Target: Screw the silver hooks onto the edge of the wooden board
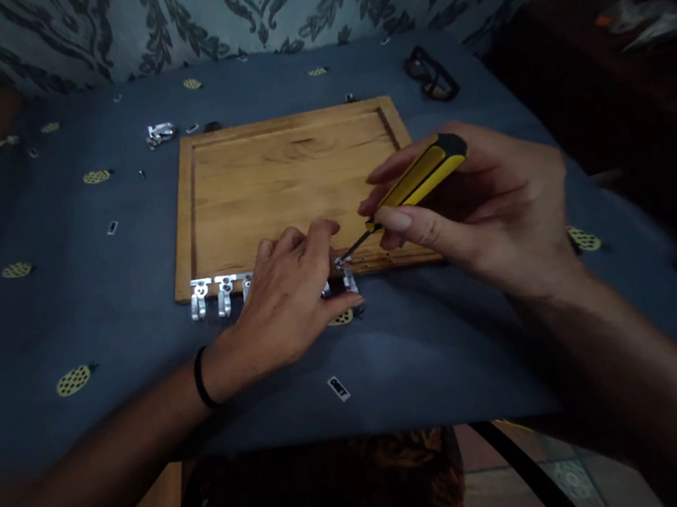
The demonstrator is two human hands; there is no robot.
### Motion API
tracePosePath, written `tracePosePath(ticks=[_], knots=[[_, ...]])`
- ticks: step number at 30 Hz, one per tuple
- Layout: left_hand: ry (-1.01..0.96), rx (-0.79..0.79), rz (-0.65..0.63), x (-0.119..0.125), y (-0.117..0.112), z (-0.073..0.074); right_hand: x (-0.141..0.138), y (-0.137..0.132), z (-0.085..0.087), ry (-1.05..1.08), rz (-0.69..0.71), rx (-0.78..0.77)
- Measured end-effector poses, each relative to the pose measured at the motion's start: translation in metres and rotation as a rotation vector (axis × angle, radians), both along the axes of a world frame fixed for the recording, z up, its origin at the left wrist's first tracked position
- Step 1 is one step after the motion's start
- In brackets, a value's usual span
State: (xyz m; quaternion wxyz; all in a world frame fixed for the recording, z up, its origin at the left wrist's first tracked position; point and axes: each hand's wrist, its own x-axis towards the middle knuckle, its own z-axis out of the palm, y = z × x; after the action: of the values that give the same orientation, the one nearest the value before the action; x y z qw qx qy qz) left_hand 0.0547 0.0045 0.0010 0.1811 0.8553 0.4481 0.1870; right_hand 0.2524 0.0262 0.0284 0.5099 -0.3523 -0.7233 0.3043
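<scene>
At the bottom of the frame, the near edge of the tablecloth (415, 401) crosses above a dark patterned lap (327, 498). Just above, the left hand (290, 296) reaches in from the lower left, a black band (202, 380) on its wrist. Its fingers bend over the near edge of the wooden board (294, 183), thumb apart from them and beside the end hook (349, 279); I cannot tell whether it pinches anything.

The relation that matters, I judge, is the slant of the screwdriver (420, 175): its long axis falls from upper right to lower left, the tip at or just above that hook, right of the left fingers. The left hand is nearer the hook; the right hand (492, 206) stands off to the right, thumb and fingers closed around the handle.

The left hand covers part of the hook row (214, 296) (two hooks show whole at its left), and the screw head under the tip is too small to make out.

Beyond the board, loose metal pieces (161, 134) lie upper left and glasses (430, 74) upper right, before a patterned cloth (270, 1). The right side of the frame sinks into darkness.
</scene>
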Motion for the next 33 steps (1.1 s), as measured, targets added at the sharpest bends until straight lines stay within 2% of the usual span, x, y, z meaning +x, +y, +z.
tracePosePath(ticks=[5, 12, 18, 25, 33], knots=[[0.000, 0.002, 0.008, 0.001, 0.000, 0.000, 0.004, -0.001, 0.000, -0.047, 0.027, -0.042], [0.006, 0.006, 0.005, 0.001, 0.000, 0.001, -0.007, 0.000, -0.009, 0.020, -0.244, 0.188], [0.002, 0.029, -0.001, 0.000, 0.000, -0.002, -0.010, -0.008, -0.006, 0.158, -0.402, 0.257], [-0.003, 0.035, 0.005, 0.000, 0.000, -0.003, -0.005, -0.002, -0.015, -0.003, -0.291, 0.245], [0.015, 0.029, 0.014, 0.001, 0.000, -0.002, -0.003, -0.002, -0.018, -0.043, -0.289, 0.196]])
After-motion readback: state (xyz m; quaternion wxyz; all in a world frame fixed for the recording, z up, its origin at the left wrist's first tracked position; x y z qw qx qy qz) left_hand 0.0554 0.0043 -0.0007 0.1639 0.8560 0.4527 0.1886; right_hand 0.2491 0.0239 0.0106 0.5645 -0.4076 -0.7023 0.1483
